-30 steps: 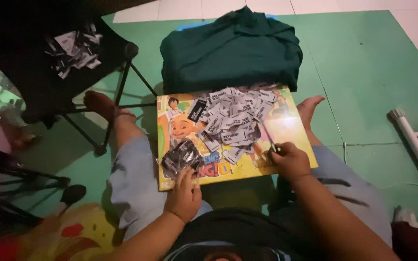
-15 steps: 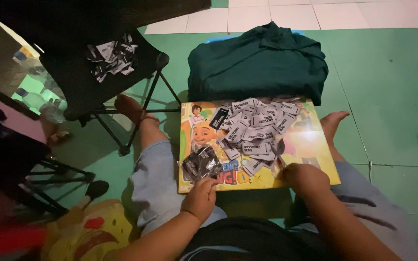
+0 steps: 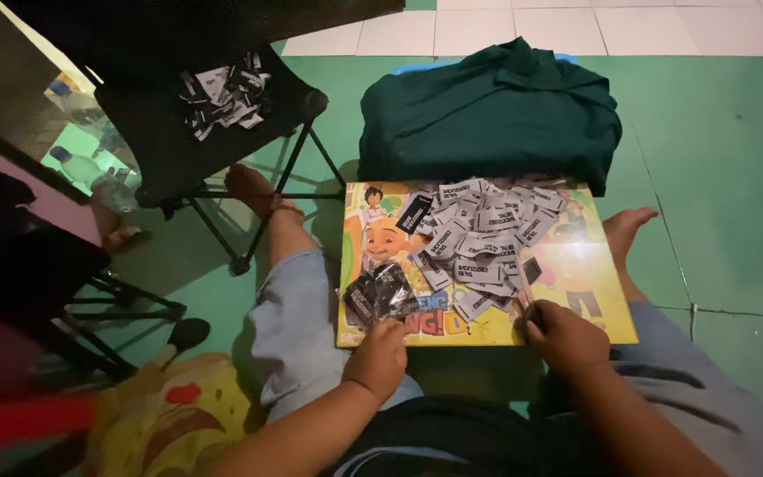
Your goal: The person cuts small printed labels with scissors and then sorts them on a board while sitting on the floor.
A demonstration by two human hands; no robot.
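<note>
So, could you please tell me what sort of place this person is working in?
Probably a room in a home used for small-scale garment work: the person sits on a green floor at a low cartoon-printed table heaped with cloth labels, beside folded dark green garments and a folding stool.

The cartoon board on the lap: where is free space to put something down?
On the cartoon board, the right part is bare, between the grey label heap and the right edge, above the right hand. The middle is crowded with labels. The left hand touches a dark packet bundle.
</note>
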